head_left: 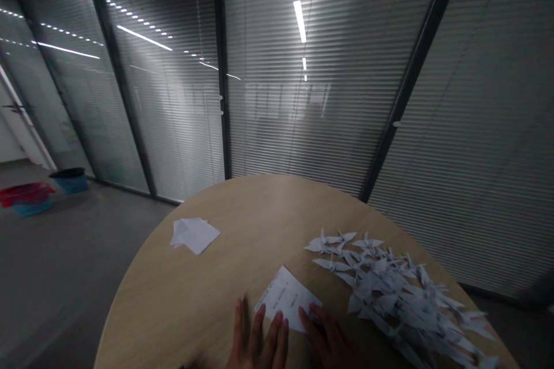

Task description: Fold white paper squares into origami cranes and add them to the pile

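Note:
A folded white sheet of paper (289, 298) with faint printed lines lies on the round wooden table (242, 213) near its front edge. My left hand (259, 343) rests flat, fingers stretched out, with its fingertips on the sheet's near left edge. My right hand (326, 337) also lies flat, fingertips pressing the sheet's near right corner. Neither hand grips anything. To the right of the sheet spreads a heap of several folded white paper cranes (398, 300).
A small stack of white square sheets (194, 233) lies on the table's left side. Glass partitions with blinds (303, 98) stand behind the table. On the grey floor at far left sit red and blue bins (30, 197) and a dark bin (71, 180).

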### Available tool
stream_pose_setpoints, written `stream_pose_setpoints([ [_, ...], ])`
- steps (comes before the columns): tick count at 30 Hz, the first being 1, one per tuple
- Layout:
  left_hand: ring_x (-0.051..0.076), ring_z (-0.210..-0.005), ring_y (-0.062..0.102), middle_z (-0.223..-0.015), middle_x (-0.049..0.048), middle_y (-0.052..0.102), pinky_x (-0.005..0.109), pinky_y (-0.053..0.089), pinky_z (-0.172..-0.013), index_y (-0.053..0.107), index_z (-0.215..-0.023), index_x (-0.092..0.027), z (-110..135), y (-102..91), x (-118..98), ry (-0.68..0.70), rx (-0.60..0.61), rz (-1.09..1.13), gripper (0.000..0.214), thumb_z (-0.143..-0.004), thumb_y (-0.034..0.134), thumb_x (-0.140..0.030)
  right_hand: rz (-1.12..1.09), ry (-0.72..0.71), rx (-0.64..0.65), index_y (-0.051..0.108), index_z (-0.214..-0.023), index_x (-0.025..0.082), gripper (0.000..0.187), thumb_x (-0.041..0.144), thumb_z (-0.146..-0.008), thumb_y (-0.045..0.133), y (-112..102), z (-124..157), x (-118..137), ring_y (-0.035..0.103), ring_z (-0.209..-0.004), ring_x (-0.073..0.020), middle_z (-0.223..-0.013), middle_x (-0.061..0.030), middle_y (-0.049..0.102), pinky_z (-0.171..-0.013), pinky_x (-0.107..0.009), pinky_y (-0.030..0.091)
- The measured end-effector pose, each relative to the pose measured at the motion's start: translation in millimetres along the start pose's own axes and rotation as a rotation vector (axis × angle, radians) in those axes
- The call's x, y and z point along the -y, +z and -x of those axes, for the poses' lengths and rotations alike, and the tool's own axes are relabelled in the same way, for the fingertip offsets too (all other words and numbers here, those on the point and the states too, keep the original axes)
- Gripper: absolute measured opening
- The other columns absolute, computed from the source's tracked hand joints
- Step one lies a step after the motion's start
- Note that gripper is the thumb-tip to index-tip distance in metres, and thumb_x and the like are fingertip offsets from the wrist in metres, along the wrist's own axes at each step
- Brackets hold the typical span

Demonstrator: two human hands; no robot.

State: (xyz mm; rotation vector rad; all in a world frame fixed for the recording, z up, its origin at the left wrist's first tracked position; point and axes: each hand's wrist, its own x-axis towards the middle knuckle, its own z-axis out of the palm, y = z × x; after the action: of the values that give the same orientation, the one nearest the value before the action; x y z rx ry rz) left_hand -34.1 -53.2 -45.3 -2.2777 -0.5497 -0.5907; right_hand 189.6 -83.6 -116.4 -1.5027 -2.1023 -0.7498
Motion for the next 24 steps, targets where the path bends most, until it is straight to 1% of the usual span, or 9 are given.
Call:
stream_pose_setpoints([
  [4, 0.028, -0.098, 0.061, -0.121, -0.0001, 0.066, 0.055, 0.030, -0.102, 0.063, -0.120, -0.024, -0.8, -2.9, 0.8, 0.029, -0.004, -0.060, 0.037, -0.094, 0.046, -0.044, 0.017, -0.030, 0.004, 0.068, -0.114, 0.025, 0.045, 0.008, -0.080, 0.042, -2.9, -0.5, -3.6, 0.071, -0.087, -0.0198, -0.102, -0.0090, 0.073, -0.071, -0.025, 0.058],
  [8, 0.030, -0.099, 0.060, -0.122, 0.0016, 0.065, 0.051, 0.035, -0.095, 0.062, -0.123, -0.024, -0.3, -3.2, 1.1, -0.004, -0.016, -0.025, 0.043, -0.093, 0.046, -0.050, 0.047, -0.023, -0.027, 0.068, -0.113, 0.022, 0.044, 0.009, -0.080, 0.042, 0.8, 2.1, -0.4, 0.071, -0.085, -0.0211, -0.102, -0.0105, 0.073, -0.070, -0.027, 0.059],
  [11, 0.029, -0.098, 0.061, -0.120, 0.0025, 0.066, 0.049, 0.036, -0.095, 0.061, -0.124, -0.024, -0.4, -5.5, 4.2, -0.010, -0.011, 0.022, 0.048, -0.091, 0.046, -0.056, 0.035, -0.005, -0.046, 0.068, -0.113, 0.022, 0.042, 0.011, -0.081, 0.042, 4.7, 3.8, 1.6, 0.071, -0.086, -0.0227, -0.101, -0.0116, 0.072, -0.069, -0.030, 0.059],
  [14, 0.029, -0.096, 0.063, -0.121, 0.0026, 0.066, 0.049, 0.035, -0.096, 0.060, -0.125, -0.023, -1.6, -9.1, 8.3, 0.019, 0.012, 0.034, 0.052, -0.090, 0.045, -0.059, 0.034, -0.013, -0.058, 0.068, -0.111, 0.022, 0.042, 0.009, -0.081, 0.042, 2.8, 1.9, 1.3, 0.071, -0.085, -0.0207, -0.100, -0.0104, 0.073, -0.070, -0.027, 0.058],
  [16, 0.028, -0.096, 0.064, -0.122, 0.0021, 0.066, 0.050, 0.034, -0.097, 0.060, -0.125, -0.023, -2.9, -10.5, 9.7, 0.039, 0.030, 0.030, 0.048, -0.092, 0.046, -0.055, 0.025, -0.019, -0.045, 0.066, -0.114, 0.024, 0.045, 0.008, -0.080, 0.042, -1.2, -0.9, 1.5, 0.071, -0.086, -0.0190, -0.104, -0.0089, 0.073, -0.070, -0.025, 0.058],
  [18, 0.028, -0.096, 0.064, -0.121, 0.0011, 0.066, 0.050, 0.031, -0.101, 0.061, -0.124, -0.023, -4.7, -9.4, 8.8, 0.051, 0.025, 0.023, 0.040, -0.094, 0.048, -0.046, 0.013, -0.008, -0.041, 0.064, -0.117, 0.027, 0.049, 0.007, -0.079, 0.040, -4.8, -3.1, 2.8, 0.070, -0.089, -0.0188, -0.113, -0.0081, 0.070, -0.068, -0.025, 0.058],
  [20, 0.026, -0.096, 0.064, -0.115, -0.0007, 0.069, 0.053, 0.022, -0.108, 0.063, -0.119, -0.023, -6.5, -5.0, 5.3, 0.023, -0.020, 0.026, 0.031, -0.095, 0.049, -0.036, 0.002, -0.011, -0.046, 0.064, -0.117, 0.029, 0.051, 0.006, -0.079, 0.040, -6.3, -3.3, 4.2, 0.070, -0.088, -0.0192, -0.120, -0.0074, 0.067, -0.066, -0.027, 0.058],
  [22, 0.025, -0.099, 0.063, -0.106, -0.0033, 0.072, 0.055, 0.009, -0.112, 0.067, -0.109, -0.023, -7.4, 1.9, 0.1, -0.053, -0.081, 0.049, 0.024, -0.095, 0.048, -0.029, -0.004, -0.035, -0.040, 0.064, -0.116, 0.031, 0.050, 0.006, -0.078, 0.042, -5.8, -1.5, 4.6, 0.070, -0.087, -0.0196, -0.124, -0.0068, 0.065, -0.067, -0.028, 0.057],
  [24, 0.023, -0.103, 0.062, -0.105, -0.0038, 0.072, 0.054, 0.006, -0.114, 0.068, -0.105, -0.022, -6.4, 9.7, -5.4, -0.062, -0.099, 0.072, 0.024, -0.096, 0.046, -0.025, -0.001, -0.057, -0.018, 0.063, -0.117, 0.032, 0.052, 0.005, -0.077, 0.044, -4.1, 1.4, 4.2, 0.069, -0.088, -0.0194, -0.126, -0.0056, 0.063, -0.067, -0.027, 0.057],
])
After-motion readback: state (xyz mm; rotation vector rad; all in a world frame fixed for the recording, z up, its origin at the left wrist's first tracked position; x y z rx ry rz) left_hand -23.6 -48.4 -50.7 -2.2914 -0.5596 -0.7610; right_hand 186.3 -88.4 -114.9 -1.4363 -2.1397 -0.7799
